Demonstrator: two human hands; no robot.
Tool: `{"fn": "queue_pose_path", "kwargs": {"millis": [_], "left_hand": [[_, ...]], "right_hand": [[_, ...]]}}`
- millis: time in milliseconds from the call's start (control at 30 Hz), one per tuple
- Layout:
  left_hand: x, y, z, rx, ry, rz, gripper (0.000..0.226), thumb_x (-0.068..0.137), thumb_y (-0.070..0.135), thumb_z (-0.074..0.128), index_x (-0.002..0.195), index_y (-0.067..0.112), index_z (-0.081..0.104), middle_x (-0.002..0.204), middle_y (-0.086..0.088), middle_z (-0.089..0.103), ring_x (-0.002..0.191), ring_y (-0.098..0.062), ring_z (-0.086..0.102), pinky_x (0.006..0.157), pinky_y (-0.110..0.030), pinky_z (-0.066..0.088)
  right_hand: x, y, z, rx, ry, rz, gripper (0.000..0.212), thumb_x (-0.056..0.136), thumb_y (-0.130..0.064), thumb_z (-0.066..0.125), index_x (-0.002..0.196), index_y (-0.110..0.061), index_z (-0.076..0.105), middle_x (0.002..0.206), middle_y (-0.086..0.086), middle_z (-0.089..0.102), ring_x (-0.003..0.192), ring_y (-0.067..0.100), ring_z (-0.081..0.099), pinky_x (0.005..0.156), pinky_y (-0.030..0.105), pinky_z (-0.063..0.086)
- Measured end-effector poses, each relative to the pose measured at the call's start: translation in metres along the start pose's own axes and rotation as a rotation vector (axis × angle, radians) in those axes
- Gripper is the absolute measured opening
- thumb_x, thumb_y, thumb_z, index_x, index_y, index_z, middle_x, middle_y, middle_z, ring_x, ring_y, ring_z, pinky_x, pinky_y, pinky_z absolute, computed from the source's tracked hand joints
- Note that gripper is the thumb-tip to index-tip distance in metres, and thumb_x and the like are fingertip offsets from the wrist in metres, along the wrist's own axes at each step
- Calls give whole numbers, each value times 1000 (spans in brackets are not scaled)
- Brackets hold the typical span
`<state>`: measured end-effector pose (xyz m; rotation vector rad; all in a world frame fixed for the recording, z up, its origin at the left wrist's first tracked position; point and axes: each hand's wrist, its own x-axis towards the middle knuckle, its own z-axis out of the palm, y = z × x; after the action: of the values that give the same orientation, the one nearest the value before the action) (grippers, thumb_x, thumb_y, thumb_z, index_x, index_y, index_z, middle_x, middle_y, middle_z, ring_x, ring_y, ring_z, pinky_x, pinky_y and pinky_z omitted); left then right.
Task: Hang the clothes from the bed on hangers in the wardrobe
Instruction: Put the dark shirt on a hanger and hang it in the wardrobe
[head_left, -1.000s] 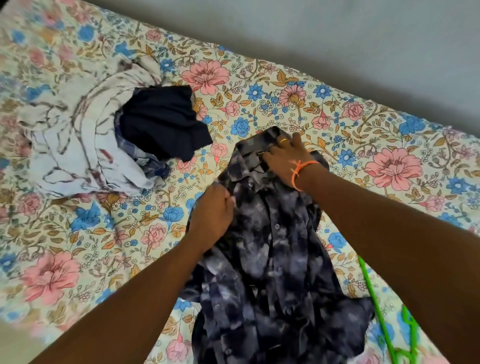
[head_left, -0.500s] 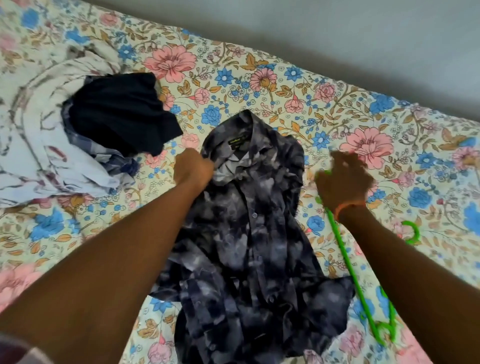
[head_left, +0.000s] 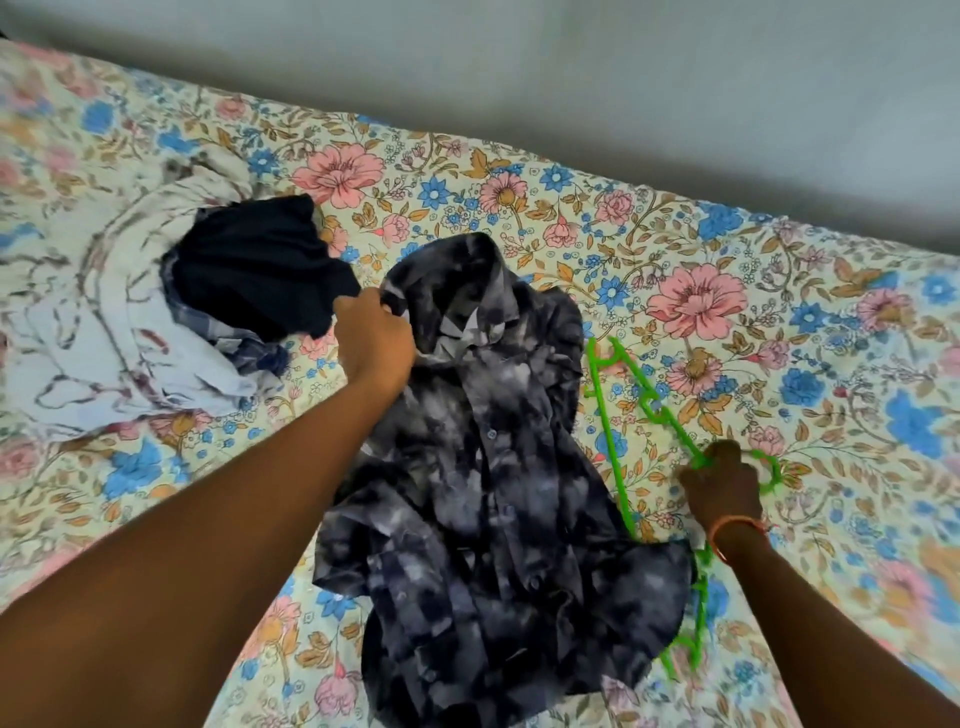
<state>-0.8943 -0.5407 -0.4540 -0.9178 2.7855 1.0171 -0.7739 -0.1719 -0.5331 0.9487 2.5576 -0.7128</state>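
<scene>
A dark grey tie-dye button shirt (head_left: 483, 467) lies spread on the floral bed sheet (head_left: 779, 322), collar toward the wall. My left hand (head_left: 374, 338) grips the shirt at the left side of its collar. A bright green plastic hanger (head_left: 613, 415) lies flat on the sheet just right of the shirt. My right hand (head_left: 722, 480) holds the hanger near its hook, fingers curled round the green plastic.
A pile of clothes lies at the left of the bed: a navy garment (head_left: 260, 275) on top of a pale printed cloth (head_left: 104, 322). A grey wall (head_left: 571, 78) runs along the far edge of the bed.
My right hand left the shirt collar, swung right and took hold of the green hanger near its hook. My left hand moved up to the left of the collar.
</scene>
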Motion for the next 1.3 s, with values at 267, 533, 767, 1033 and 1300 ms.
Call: {"fn": "queue_pose_path", "kwargs": {"millis": [267,533,767,1033,1300], "left_hand": [[-55,70,-82,-199,136,14,14,101,1,39,94,7,50,109,-14,47,69,-20,38,56,-31,29],[-151,149,-220,-398,-88,190,21,106,15,40,111,12,60,97,-6,59,83,-25,56,68,-32,37],[-209,220,-364,-404,-193,382,25,101,8,45,112,13,66,112,-9,67,105,-27,61,88,-37,47],[-271,295,-482,-247,-56,668,21,98,6,46,102,8,66,92,-18,65,87,-34,60,65,-29,36],[-305,322,-530,-506,-12,565,23,96,8,48,86,5,69,69,-6,60,61,-19,50,62,-30,37]], "right_hand": [[-38,-91,-150,19,397,-307,31,95,-19,63,121,-2,62,113,38,46,96,51,53,86,51,44],[-151,-216,-287,694,342,-521,39,78,-58,55,90,-21,60,72,7,52,72,32,56,68,53,50],[-266,-288,-399,1265,130,-460,19,92,-30,66,79,-29,52,77,15,47,69,21,53,58,55,59],[-335,-304,-429,1095,248,-665,21,86,-29,74,74,-33,56,65,3,38,60,25,47,57,63,54],[-380,-290,-429,539,441,-1035,31,83,-50,72,94,-22,74,78,1,71,76,25,69,61,33,49]]}}
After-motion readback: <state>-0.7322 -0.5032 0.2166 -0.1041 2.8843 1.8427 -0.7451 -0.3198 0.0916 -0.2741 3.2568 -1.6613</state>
